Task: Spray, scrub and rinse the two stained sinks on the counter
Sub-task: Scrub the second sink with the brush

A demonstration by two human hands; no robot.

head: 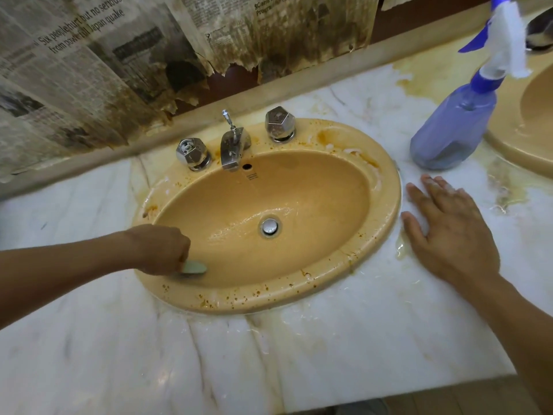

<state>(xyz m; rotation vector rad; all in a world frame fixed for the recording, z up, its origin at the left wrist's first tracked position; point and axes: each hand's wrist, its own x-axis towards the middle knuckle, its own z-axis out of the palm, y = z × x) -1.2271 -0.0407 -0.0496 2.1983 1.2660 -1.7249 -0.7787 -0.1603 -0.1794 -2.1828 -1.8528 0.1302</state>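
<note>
A tan oval sink point(314, 190) sits in the marble counter, its rim speckled with brown stains and soapy residue. My left hand point(163, 250) grips a pale green scrubbing pad point(194, 268) pressed against the basin's near-left inner wall. My right hand point(452, 232) lies flat with straight fingers on the wet counter just right of the sink rim. A blue spray bottle point(454, 127) with a white-wrapped nozzle stands upright behind that hand. The edge of a second tan sink point(535, 115) shows at the far right.
A chrome faucet point(232, 148) with two faceted knobs point(193, 154) point(279, 124) stands at the sink's back. Stained, torn newspaper point(119, 70) covers the wall. Yellowish puddles mark the marble counter point(329, 339), whose front edge runs along the bottom right.
</note>
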